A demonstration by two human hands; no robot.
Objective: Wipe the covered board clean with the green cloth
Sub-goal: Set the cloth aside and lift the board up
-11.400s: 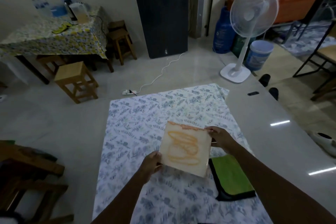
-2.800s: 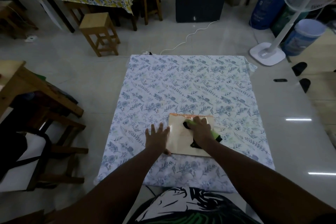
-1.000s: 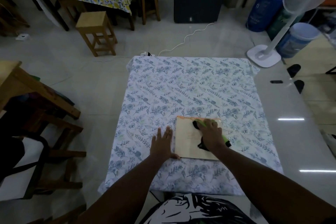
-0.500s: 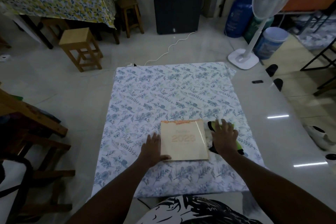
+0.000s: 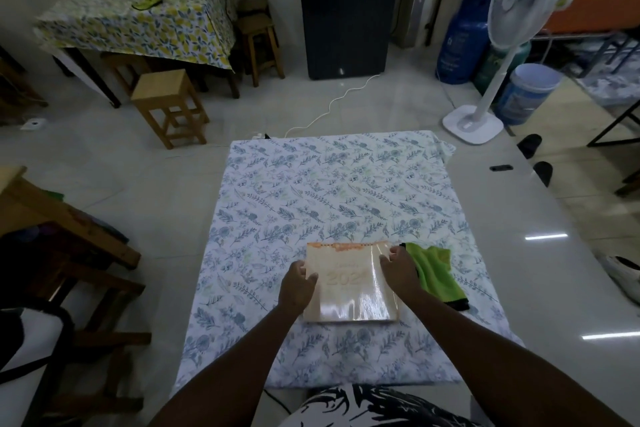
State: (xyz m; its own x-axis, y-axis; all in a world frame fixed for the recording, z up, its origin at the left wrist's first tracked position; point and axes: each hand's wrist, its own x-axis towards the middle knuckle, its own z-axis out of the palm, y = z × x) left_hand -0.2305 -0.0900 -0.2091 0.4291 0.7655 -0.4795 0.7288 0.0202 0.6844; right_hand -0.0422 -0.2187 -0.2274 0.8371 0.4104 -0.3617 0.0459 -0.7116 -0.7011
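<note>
Head view: covered board (image 5: 349,282) looks wiped.
Left hand (image 5: 298,284): fingers clasp the board's edge.
Right hand (image 5: 398,269): fingers pinch the opposite edge; green cloth (image 5: 434,270) released just beyond.
Tip: lift level.

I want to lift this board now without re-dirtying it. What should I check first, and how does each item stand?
1. Board surface free of smears: ok, glossy, none seen.
2. Green cloth off the board: ok, beside its right edge.
3. Left hand on the left edge: ok.
4. Right hand on the right edge: ok.
5. Fingers hooked under the board: cannot tell.
6. Board flat on the floral sheet: ok.
</note>
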